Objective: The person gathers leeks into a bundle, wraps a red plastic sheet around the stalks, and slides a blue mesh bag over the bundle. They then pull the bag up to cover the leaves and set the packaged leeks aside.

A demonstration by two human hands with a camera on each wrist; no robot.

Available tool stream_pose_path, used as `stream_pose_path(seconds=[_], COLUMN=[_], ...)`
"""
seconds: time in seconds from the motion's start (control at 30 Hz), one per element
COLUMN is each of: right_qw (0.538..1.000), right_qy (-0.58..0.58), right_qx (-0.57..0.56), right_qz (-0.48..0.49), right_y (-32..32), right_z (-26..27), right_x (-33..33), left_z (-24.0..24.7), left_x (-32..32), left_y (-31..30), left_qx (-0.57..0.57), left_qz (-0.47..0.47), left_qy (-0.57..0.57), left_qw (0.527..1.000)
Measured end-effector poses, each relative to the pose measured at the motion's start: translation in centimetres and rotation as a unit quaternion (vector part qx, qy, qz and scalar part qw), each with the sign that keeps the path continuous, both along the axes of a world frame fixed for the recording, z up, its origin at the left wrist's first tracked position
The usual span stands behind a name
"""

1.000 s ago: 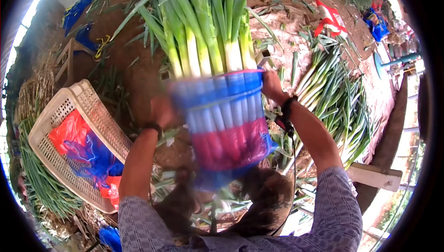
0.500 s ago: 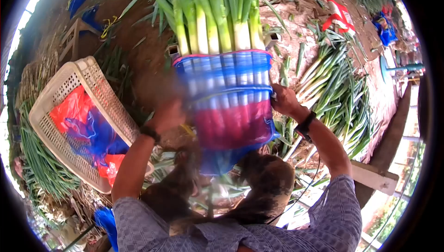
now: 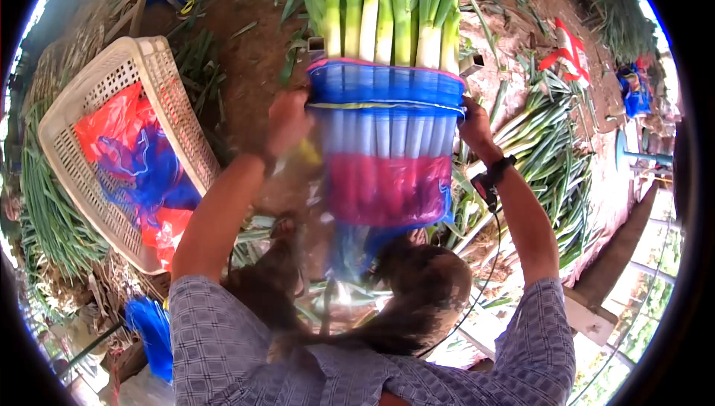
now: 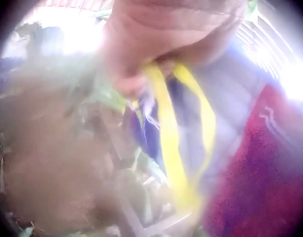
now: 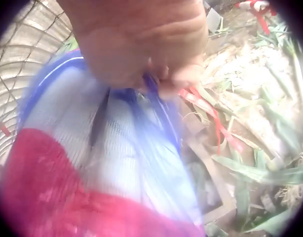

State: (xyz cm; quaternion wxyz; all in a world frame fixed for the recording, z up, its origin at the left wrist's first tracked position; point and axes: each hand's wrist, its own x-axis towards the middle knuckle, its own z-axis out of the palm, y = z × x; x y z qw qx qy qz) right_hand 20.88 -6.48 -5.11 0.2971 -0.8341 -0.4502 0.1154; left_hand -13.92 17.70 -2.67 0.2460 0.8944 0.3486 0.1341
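A blue and magenta mesh bag [image 3: 393,134] is around the white stems of a bundle of large green onions [image 3: 383,15], whose leaves stick out past its pink-edged rim. My left hand [image 3: 289,121] is at the bag's left side, just below the rim; in the left wrist view its fingers are curled in at the bag's edge, and a yellow strap [image 4: 170,143] hangs beneath them. On the right side, my right hand [image 3: 475,129] grips the bag's edge, pinching blue mesh [image 5: 151,86] between thumb and fingers. The bag's lower end [image 3: 357,246] hangs loose near my knees.
At the left a tilted cream plastic crate [image 3: 179,108] holds red and blue bags [image 3: 138,160]. Loose green onions [image 3: 551,160] lie in a heap at the right, and others [image 3: 56,190] lie behind the crate. Small metal frame ends [image 3: 471,65] flank the bundle.
Half a second ago both hands slid down the bag's sides; now they are back nearer the rim. The view has shifted, with the crate and bag higher in it.
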Motion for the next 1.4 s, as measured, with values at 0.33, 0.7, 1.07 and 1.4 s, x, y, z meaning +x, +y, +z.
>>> stream_pose_path(seconds=[0.33,0.7,1.07,1.4], right_qw=[0.992,0.998,0.991,0.993], right_qy=[-0.001,-0.049,-0.05,-0.093], right_qx=[-0.049,-0.017,-0.03,0.006], right_qz=[0.116,-0.029,0.124,0.065], right_y=[-4.6,2.7,-3.2,0.9], right_z=[3.2,0.1,6.8,2.1], right_x=[-3.1,0.7,-3.8,0.4], left_z=[1.2,-0.8,0.5,-1.9], left_x=[-2.4,2.4,-2.3,2.0], left_y=[-2.9,1.5,-0.7,1.1], left_qx=[-0.036,0.024,-0.217,0.049], left_qz=[-0.099,0.042,-0.086,0.022], left_qy=[0.102,-0.028,-0.02,-0.034], left_qw=[0.989,0.998,0.972,0.998])
